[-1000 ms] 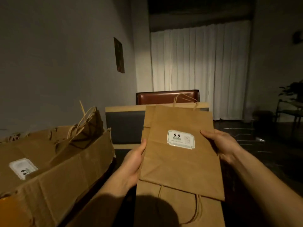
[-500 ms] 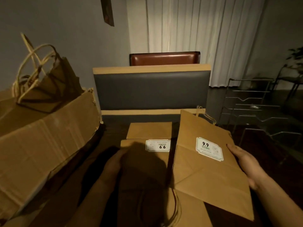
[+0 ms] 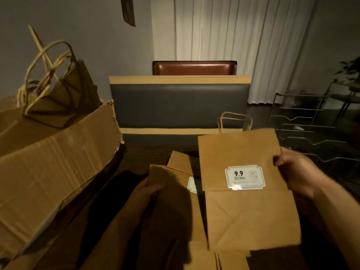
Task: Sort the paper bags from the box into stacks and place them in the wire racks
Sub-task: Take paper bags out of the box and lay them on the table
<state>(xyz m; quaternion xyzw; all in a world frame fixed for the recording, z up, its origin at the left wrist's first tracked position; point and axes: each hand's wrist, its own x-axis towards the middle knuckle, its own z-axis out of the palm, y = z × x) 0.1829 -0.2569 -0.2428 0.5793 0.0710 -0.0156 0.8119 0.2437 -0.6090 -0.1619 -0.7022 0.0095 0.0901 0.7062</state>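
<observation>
Two hands work over flat kraft paper bags. The right hand [image 3: 294, 172] grips the right edge of a folded bag [image 3: 247, 193], thumb curled over its face; the bag's long axis runs away from the person, twisted-paper handles [image 3: 235, 121] at the far end, folded bottom nearest, its "9.9" sticker [image 3: 245, 177] upright to the viewer. The left hand [image 3: 145, 193], in shadow, holds the left edge of the stack of bags [image 3: 171, 201] lying on the dark counter [image 3: 136, 154], partly under the held bag; its finger positions are unclear. Left of the stack stands a torn cardboard box [image 3: 54, 168] with more handled bags [image 3: 64, 90] sticking up. Wire racks [image 3: 311, 133] stand at far right.
</observation>
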